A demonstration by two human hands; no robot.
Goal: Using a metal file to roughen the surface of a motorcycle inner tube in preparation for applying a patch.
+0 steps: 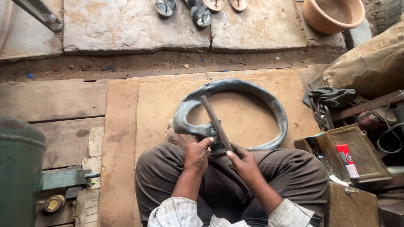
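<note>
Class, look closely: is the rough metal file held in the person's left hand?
No. The right hand grips the file, while the left hand steadies the rubber inner tube.

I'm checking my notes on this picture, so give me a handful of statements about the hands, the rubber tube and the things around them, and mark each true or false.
1. The right hand holds a long rough file that lies across the black inner tube. True.
2. The left hand rests flat on the wooden floor. False: it grips the folded part of the inner tube over the person's lap.
3. The inner tube hangs on a wall hook. False: it lies as a loop on a brown mat on the floor.
4. An open metal box with a red and white tube in it stands on the person's right. True.
5. A terracotta-coloured bowl stands at the top right. True.
</note>
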